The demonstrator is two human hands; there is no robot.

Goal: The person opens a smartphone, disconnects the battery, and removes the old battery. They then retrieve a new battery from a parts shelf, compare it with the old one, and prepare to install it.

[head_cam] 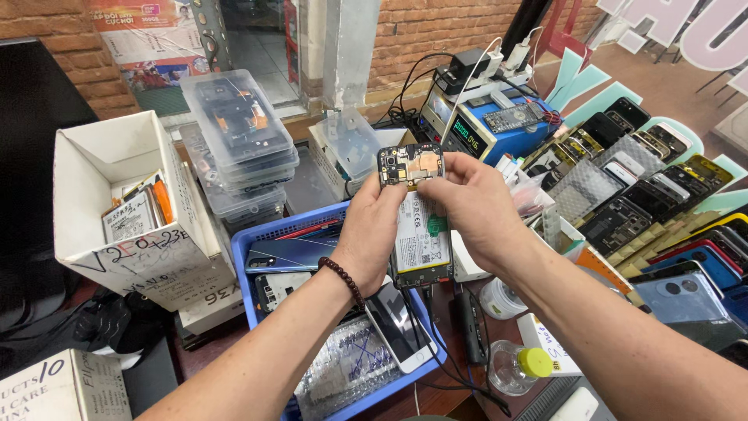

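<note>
- I am looking down at a crowded worktop (210,335), with a brick wall behind it and a row of many phones (662,203) lying along the right side.
- A white cardboard box (125,210) is standing at the left, and a stack of clear plastic cases (238,140) is standing behind the blue basket (253,249) in the middle.
- A blue power supply unit (499,125) is sitting at the back, with cables running from it.
- I am holding the opened phone (417,218) upright in the air above the blue basket, its back cover off, so the battery and the board at the top are showing.
- My left hand (370,234) is gripping the left edge of the phone, its fingers closed around it.
- My right hand (471,206) is closed on the right edge, with the fingers (436,187) pressing near the board.
- I judge that the step in hand is inspecting or working on the inner parts near the top.
- The next move is calling for a steady left grip and a light touch of the right fingertips, because the parts there are small and delicate.
</note>
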